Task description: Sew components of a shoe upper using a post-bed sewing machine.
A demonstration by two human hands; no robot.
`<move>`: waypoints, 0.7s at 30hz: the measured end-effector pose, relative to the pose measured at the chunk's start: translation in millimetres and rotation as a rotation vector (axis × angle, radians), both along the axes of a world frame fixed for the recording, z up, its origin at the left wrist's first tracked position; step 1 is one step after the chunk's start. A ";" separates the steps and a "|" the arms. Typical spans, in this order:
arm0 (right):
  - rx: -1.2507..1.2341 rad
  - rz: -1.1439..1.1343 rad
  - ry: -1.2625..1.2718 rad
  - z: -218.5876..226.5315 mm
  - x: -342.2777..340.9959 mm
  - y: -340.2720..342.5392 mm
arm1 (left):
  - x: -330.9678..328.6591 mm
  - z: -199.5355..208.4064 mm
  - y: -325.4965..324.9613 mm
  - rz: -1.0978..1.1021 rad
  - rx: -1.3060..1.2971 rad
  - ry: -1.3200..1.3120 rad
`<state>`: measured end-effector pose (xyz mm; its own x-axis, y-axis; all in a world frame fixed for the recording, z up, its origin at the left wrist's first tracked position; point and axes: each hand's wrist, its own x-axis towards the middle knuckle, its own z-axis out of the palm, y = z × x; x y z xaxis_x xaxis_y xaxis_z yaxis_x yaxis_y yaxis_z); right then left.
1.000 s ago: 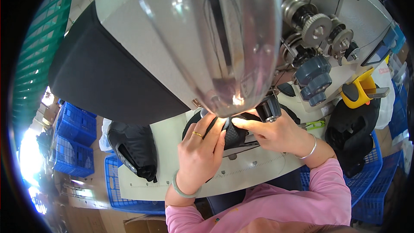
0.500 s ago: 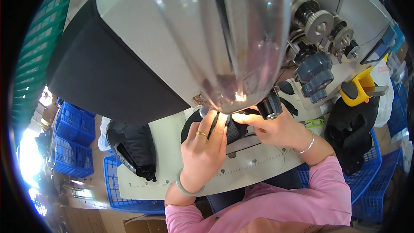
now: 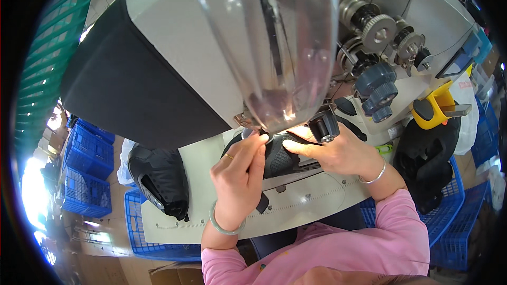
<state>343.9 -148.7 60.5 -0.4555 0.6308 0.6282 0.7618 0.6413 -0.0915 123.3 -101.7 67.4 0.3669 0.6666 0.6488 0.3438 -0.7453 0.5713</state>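
Under the head of a large sewing machine (image 3: 174, 47) lies a black textured fabric piece (image 3: 280, 161), partly hidden by my hands and the machine. My left hand (image 3: 238, 169) is closed, thumb and index finger pinched near the needle area. A short black strip (image 3: 262, 203) comes out below that hand; its upper part is hidden by my fingers. My right hand (image 3: 340, 153) grips the fabric from the right, with one finger stretched along it toward the needle area. The clear guard (image 3: 296, 74) and a black knob (image 3: 324, 128) hide some fingertips.
A pale machine table (image 3: 211, 227) carries a printed scale. At left lies a black bag-like piece (image 3: 158, 182); at right are more black pieces (image 3: 422, 153) and a yellow holder (image 3: 437, 108). Tension dials (image 3: 380, 31) jut from the machine. Blue baskets (image 3: 87, 195) stand around.
My left hand has drawn slightly left and its fingers have closed into a pinch. The black strip now shows below it. My right hand stays on the fabric, nearly in place.
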 end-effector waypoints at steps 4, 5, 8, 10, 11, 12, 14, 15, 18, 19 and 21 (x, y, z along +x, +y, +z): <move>0.072 0.012 -0.014 -4.9 -0.8 3.1 | -2.4 -5.6 -3.6 0.040 0.294 0.193; 0.074 0.014 -0.013 -6.4 -1.6 3.7 | -2.1 -4.4 -5.0 0.041 0.295 0.193; 0.090 0.002 0.023 -10.0 -4.1 4.5 | -0.7 -0.4 -7.7 0.054 0.255 0.208; 0.112 -0.025 0.073 -12.0 -6.6 4.5 | -1.6 0.4 -7.2 0.045 0.241 0.226; 0.113 -0.026 0.073 -14.2 -7.0 5.2 | -1.7 0.4 -6.4 0.044 0.242 0.226; 0.128 -0.032 0.091 -16.6 -7.5 6.8 | -2.0 0.5 -5.5 0.035 0.241 0.216; 0.145 -0.037 0.108 -17.8 -8.6 9.0 | -2.0 0.5 -3.3 0.027 0.242 0.205; 0.165 -0.041 0.115 -17.1 -9.1 10.2 | -1.5 0.4 -2.5 0.028 0.251 0.207; 0.167 -0.061 0.114 -18.1 -8.0 11.7 | 0.3 -1.3 0.3 0.038 0.280 0.204; 0.147 -0.079 0.109 -18.6 -8.0 12.0 | 0.4 -1.9 1.4 0.045 0.299 0.203; 0.171 -0.087 0.083 -19.1 -6.4 14.6 | 2.2 -2.3 3.7 0.058 0.326 0.205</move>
<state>337.5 -134.1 41.3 -0.3460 0.5463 0.7628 0.8096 0.5847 -0.0514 125.5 -98.1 65.2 0.4786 0.4611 0.7472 0.4731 -0.8523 0.2229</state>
